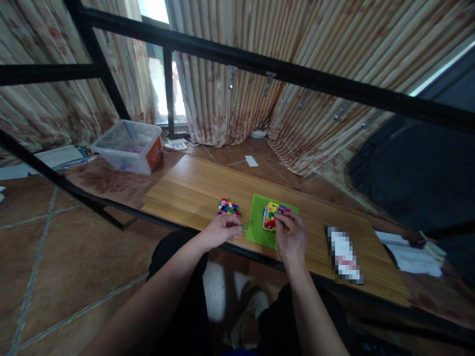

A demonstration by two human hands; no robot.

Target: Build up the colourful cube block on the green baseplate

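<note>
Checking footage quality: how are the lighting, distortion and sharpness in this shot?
Head view: daylight blows out the window; wide-angle stretch slants the black bars; same view, the loose bricks are too soft to tell apart, and a patch on the table is pixelated.

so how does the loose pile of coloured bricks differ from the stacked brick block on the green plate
The loose pile of coloured bricks lies scattered on the wooden tabletop; the stacked brick block stands joined and taller on the green plate. The left hand is beside the pile; the right hand touches the block. Both are multicoloured.
</note>
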